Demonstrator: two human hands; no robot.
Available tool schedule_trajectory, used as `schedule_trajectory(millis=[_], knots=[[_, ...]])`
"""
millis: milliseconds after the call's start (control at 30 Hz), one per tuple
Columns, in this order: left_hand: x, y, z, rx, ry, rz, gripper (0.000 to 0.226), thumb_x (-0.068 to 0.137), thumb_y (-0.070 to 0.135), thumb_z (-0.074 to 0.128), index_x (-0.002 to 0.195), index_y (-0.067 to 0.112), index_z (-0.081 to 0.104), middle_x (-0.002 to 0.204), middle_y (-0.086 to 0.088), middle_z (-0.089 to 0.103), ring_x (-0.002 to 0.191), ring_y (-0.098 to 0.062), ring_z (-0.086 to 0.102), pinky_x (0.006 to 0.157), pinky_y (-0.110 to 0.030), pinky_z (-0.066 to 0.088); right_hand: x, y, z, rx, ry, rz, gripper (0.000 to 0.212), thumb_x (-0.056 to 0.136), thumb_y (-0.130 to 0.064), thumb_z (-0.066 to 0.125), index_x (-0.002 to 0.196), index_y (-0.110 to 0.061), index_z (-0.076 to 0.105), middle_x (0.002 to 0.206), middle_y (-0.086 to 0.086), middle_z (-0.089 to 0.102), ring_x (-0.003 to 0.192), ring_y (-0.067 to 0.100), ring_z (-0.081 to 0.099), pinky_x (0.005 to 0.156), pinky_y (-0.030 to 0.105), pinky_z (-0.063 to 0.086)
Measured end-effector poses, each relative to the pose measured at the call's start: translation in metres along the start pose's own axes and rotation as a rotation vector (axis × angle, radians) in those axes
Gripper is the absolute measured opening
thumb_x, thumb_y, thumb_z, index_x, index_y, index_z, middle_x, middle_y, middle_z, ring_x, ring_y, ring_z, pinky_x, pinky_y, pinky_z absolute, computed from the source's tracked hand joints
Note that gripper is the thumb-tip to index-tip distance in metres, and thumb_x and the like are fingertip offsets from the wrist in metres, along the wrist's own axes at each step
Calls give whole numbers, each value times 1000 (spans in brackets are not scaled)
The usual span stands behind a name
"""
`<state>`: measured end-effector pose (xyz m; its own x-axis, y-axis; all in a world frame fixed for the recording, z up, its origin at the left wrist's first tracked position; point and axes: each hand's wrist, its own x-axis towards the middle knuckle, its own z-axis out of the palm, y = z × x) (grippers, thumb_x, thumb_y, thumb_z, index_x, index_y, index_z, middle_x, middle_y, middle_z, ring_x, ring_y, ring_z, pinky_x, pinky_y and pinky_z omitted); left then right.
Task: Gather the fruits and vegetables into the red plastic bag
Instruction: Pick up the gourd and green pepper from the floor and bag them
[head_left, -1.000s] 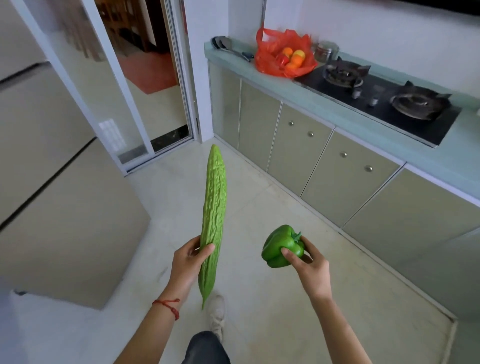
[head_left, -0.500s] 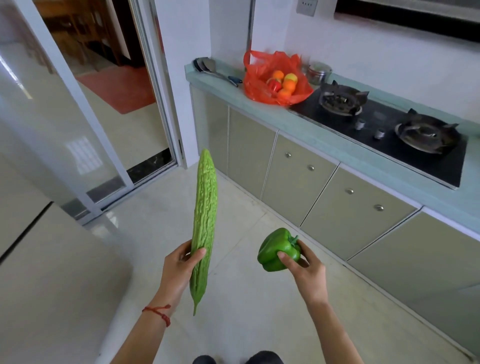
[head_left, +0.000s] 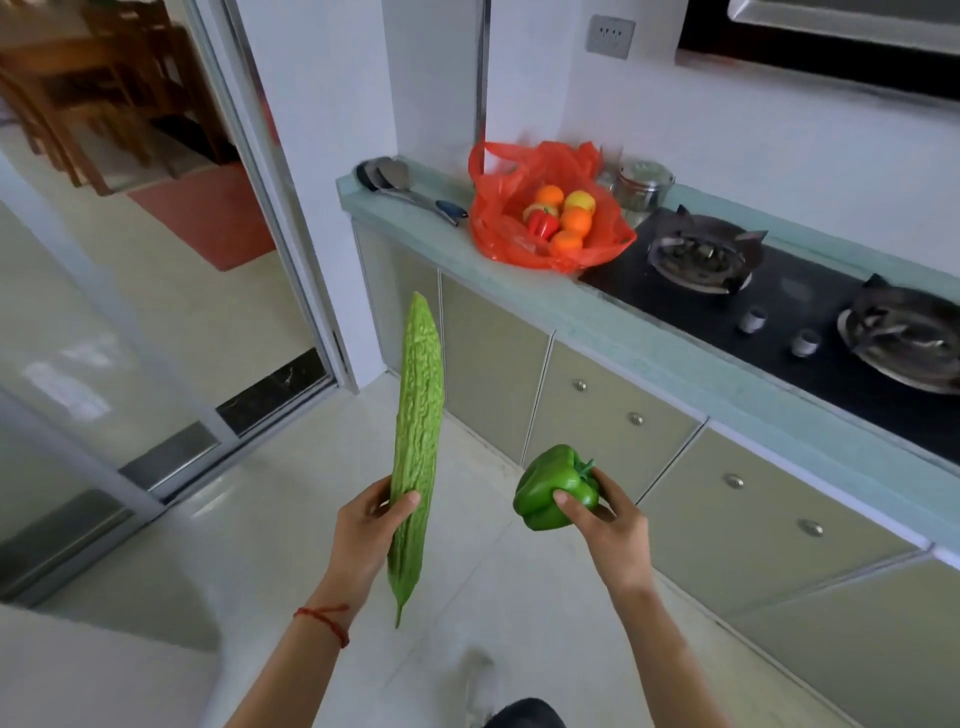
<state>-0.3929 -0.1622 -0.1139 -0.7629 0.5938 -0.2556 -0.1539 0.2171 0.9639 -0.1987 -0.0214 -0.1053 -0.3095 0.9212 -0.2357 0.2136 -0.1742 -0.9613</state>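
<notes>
Left hand (head_left: 366, 535) grips bitter gourd (head_left: 417, 447), upright; right hand (head_left: 613, 525) grips green pepper (head_left: 553, 488) — both carried above the floor. Red plastic bag (head_left: 498, 228) sits open on countertop (head_left: 649, 343), larger and nearer than before, holding oranges (head_left: 575, 221). Beside it — spatula (head_left: 410, 189), jar (head_left: 644, 184), stove (head_left: 779, 296).

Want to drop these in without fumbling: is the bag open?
Open: the bag mouth is spread wide, fruit visible inside.
</notes>
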Motion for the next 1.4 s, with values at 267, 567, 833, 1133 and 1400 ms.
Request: schedule_trajectory(millis=[267,567,833,1133,1400], knots=[[120,51,51,29,-36,32,17,81,7,65,98,7,67,81,-7,68,71,-17,62,56,-12,48,126,-50,13,10,16,-16,60,74,-15,75,128,-11,51,97,-2,64,91,13,62,61,6,47],[260,83,94,56,-99,50,16,81,9,66,96,10,67,81,-4,69,69,-10,63,56,-12,48,253,-83,49,17,72,-37,62,73,-19,75,129,-11,49,105,1,62,95,16,62,74,17,49],[399,133,131,92,-191,75,13,81,11,66,94,15,66,79,3,67,65,-2,63,53,-8,46,372,-121,89,2,167,-46,61,73,-20,76,128,-11,51,107,2,62,100,19,62,70,16,47],[506,167,180,177,-290,12,3,76,25,71,77,27,68,74,1,70,72,-19,66,66,-31,51,464,-141,102,27,215,-19,59,73,-17,76,127,-13,53,99,-5,64,97,12,62,74,14,48],[579,201,240,244,-285,3,12,80,21,68,69,17,67,62,1,64,57,-9,60,43,-10,42,549,-159,91,9,206,21,64,69,-31,78,126,-18,54,86,-2,66,76,36,62,76,47,53]])
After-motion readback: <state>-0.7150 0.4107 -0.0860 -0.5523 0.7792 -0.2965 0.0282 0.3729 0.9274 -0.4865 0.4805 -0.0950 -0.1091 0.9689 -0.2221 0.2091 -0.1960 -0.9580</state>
